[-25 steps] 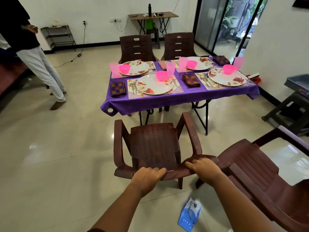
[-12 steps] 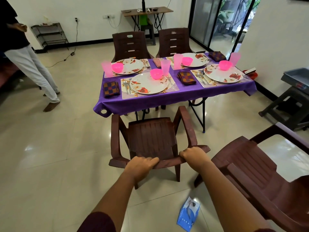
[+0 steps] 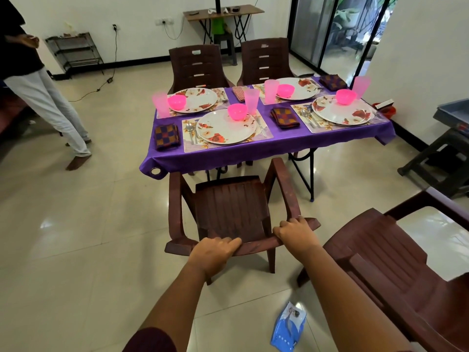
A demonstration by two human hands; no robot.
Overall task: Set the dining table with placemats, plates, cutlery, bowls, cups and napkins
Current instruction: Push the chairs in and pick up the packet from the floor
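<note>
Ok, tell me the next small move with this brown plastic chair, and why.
Probably push the brown plastic armchair a little further forward, so its seat slides under the purple tablecloth. Both the left hand and the right hand grip its backrest top, its front sits just at the cloth's edge, and the near-left floral plate setting looks complete.

A brown chair stands just before the tabletop, blocking its near edge. Another chair crowds the right; open floor lies left.
</note>
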